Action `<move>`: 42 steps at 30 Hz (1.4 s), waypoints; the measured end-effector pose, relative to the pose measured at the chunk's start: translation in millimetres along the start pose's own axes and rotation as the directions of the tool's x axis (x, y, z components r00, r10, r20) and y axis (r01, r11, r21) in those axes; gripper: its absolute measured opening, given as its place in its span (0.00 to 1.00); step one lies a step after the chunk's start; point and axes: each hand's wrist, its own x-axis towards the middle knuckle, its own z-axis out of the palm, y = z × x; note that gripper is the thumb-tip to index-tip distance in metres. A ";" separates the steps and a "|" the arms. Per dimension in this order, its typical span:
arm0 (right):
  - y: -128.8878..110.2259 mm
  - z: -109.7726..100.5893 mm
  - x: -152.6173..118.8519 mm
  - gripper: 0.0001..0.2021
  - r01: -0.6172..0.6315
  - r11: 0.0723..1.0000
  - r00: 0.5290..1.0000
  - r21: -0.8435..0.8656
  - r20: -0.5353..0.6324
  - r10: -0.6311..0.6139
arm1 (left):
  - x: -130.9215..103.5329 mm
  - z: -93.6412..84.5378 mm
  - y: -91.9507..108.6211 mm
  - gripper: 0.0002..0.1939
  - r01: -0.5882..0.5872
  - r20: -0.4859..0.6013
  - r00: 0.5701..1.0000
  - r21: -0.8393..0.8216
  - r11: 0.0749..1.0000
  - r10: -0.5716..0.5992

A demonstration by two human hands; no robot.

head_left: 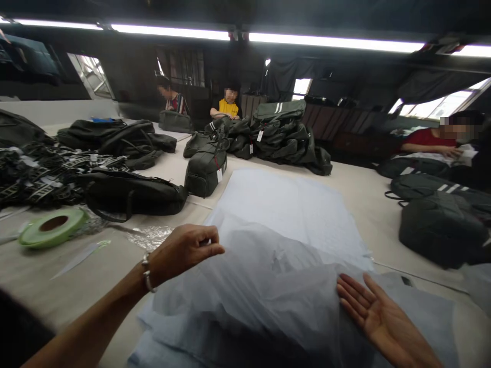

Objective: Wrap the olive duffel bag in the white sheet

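A translucent plastic bag (268,260) lies rumpled in front of me, and something dark shows through its lower part. My left hand (187,250) is at the bag's left edge, fingers curled and thumb bent in, seemingly gripping the film; the exact pinch is hidden. On the right, my right hand (364,306) is open, palm up, fingers stretched out against the bag's side. Beneath and beyond the bag is a stack of pale, bluish-white sheets (284,197).
Dark bags (207,168) with tags are piled across the pale table (360,189). Left are a dark bag (134,194), a heap of straps (46,174) and a green tape roll (53,227). More bags (445,225) sit right. Several people work beyond.
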 end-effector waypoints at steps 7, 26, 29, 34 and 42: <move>4.7 3.7 -3.4 0.21 0.049 0.998 0.996 0.025 -0.071 -0.047 | 56.3 57.7 -69.3 0.13 0.081 -0.072 0.995 0.102 0.991 -0.074; 9.4 -2.6 -12.8 0.30 0.274 0.914 0.947 -0.299 -0.081 -0.310 | 87.7 99.5 49.2 0.07 -0.381 0.227 0.899 -0.020 0.924 0.375; 4.1 -6.8 -9.6 0.27 0.340 0.815 0.906 -0.469 -0.067 -0.417 | 96.7 108.8 39.7 0.07 -0.375 0.205 0.908 0.006 0.927 0.366; -9.6 -14.5 -1.3 0.21 0.513 0.496 0.708 -0.701 0.018 -0.706 | 102.8 116.1 26.2 0.10 -0.273 0.319 0.907 -0.049 0.961 0.274; -47.9 -20.2 21.9 0.23 0.573 0.003 0.691 -0.820 0.481 -0.539 | 96.3 102.9 19.2 0.14 -0.285 0.400 0.863 -0.122 0.951 0.310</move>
